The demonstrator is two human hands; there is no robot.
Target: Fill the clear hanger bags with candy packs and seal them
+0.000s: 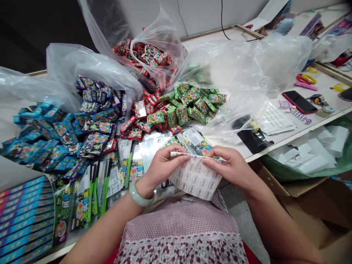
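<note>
A white sheet printed with rows of round marks [196, 178] hangs between my hands, its top edge folded over. My left hand [167, 163], with a pale green bangle [140, 194] at the wrist, pinches the top edge near its left end. The top edge's right part is pinched by my right hand [229, 165]. Flat printed plastic pouches [118, 176] lie under and left of my left hand. Beyond my hands are piles of small green packets [192, 104] and red packets [140, 110].
Purple packets [96, 97] and blue packets [49, 135] spill from clear bags at the left. A stacked block of coloured boxes [26, 216] stands front left. A phone [299, 101], stickers [276, 119] and a black dispenser [251, 137] lie right, above a bin of white scraps [313, 150].
</note>
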